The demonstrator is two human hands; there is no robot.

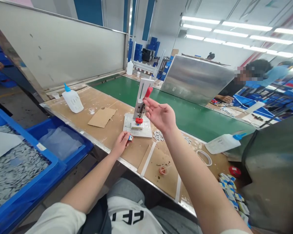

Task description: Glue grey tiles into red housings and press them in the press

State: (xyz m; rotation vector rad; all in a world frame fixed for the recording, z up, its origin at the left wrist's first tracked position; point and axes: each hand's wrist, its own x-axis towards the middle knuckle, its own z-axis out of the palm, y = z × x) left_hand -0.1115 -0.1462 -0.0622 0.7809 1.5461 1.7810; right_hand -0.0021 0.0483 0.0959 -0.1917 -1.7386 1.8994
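A small clamp press with a red handle (148, 92) stands on a pale base plate (144, 131). Its handle points up, and a red block (139, 121) sits at the lower end of the clamp, over a small flat stack on the plate. My right hand (163, 115) is raised beside the press, palm showing, fingers loosely stretched toward the bottom of the handle; whether they touch it is hard to tell. At the near corner of the plate, my left hand (120, 143) pinches a small blue-and-white piece (130, 138).
Small grey pieces (158, 136) lie right of the plate. Around are a cardboard piece (102, 117), glue bottles (72, 100) (221, 144), a tape roll (205, 158) and blue-and-white pieces (230, 188). A blue bin (51, 156) stands left; a co-worker (241, 81) sits beyond the green belt (185, 109).
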